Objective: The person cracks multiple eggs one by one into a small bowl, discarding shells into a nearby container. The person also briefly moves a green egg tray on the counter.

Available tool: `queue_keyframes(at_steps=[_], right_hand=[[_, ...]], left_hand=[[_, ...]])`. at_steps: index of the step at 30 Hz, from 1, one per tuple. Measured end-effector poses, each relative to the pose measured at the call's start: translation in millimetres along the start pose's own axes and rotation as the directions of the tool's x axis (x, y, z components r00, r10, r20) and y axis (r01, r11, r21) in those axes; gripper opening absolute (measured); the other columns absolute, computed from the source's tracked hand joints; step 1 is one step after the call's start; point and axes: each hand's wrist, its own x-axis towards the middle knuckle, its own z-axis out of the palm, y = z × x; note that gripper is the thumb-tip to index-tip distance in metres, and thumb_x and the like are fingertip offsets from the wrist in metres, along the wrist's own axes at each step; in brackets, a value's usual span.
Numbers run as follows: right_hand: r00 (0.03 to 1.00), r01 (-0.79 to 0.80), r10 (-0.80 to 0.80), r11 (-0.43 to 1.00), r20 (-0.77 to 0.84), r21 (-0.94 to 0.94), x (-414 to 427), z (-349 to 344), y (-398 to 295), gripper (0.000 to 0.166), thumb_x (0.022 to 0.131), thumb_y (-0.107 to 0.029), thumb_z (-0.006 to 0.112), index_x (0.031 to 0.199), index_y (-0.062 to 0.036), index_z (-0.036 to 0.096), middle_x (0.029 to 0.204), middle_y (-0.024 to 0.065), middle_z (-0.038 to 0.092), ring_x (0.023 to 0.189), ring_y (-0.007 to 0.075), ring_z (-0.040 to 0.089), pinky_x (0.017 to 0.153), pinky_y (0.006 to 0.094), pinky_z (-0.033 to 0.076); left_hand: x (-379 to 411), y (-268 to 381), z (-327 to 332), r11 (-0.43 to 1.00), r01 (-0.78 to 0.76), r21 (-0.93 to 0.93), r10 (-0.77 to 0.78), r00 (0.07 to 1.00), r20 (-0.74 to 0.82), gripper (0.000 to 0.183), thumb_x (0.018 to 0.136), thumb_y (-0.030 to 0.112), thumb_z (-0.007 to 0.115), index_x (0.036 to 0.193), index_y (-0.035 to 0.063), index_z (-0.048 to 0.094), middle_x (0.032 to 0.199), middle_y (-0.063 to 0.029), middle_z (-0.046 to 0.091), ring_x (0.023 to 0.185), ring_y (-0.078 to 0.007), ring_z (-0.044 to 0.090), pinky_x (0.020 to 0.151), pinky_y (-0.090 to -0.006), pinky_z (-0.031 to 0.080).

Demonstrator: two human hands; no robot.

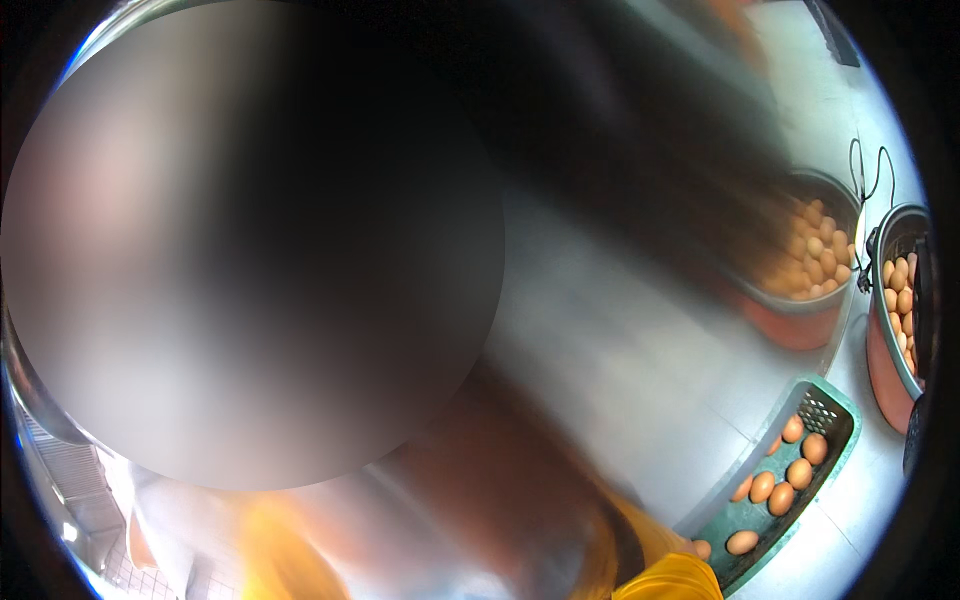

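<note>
Neither my left hand nor my right hand can be made out. Yellow cloth [664, 577] shows at the bottom edge beside a green plastic crate [851, 420]; whose clothing it is, I cannot tell. Several brown eggs [781, 498] lie loose on the crate's floor. Above it, a reddish tub [802, 331] holds a heap of brown eggs [827, 261], its left part lost in a dark blur. Another reddish tub [887, 390] with eggs [898, 300] stands at the far right. A large blurred area hides the left and middle.
Pale floor tiles [832, 517] lie around the crate and tubs. Thin black cables [862, 196] run beside the two tubs. A large dark, smeared shape crosses the upper middle. Part of a tiled surface [139, 581] shows at the lower left.
</note>
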Motion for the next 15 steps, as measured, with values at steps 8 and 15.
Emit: queue_keyframes(at_steps=[8, 15], right_hand=[[0.978, -0.171, -0.051, 0.348, 0.201, 0.922, -30.7, -112.5, -70.3, 0.04, 0.088, -0.032, 0.054, 0.12, -0.0097, 0.045, 0.098, 0.0099, 0.054, 0.075, 0.0223, 0.058, 0.061, 0.0367, 0.051], [0.95, -0.313, -0.05, -0.091, 0.309, 0.946, -108.2, -221.6, -124.4, 0.048, 0.086, -0.048, 0.041, 0.108, -0.0061, 0.053, 0.08, 0.0122, 0.061, 0.056, 0.0218, 0.057, 0.049, 0.0298, 0.05]], left_hand=[[-0.1, -23.7, 9.1, 0.979, -0.077, -0.191, 0.057, 0.993, -0.108, 0.086, 0.087, 0.055, 0.036, 0.137, -0.008, 0.007, 0.14, -0.0274, 0.016, 0.127, -0.0351, 0.026, 0.104, -0.0451, 0.025], [3.3, -3.1, 23.7, 0.864, 0.075, -0.498, -0.16, 0.978, -0.13, 0.084, 0.087, 0.056, 0.039, 0.138, -0.0034, 0.012, 0.14, -0.0239, 0.024, 0.129, -0.0333, 0.029, 0.105, -0.0439, 0.024]])
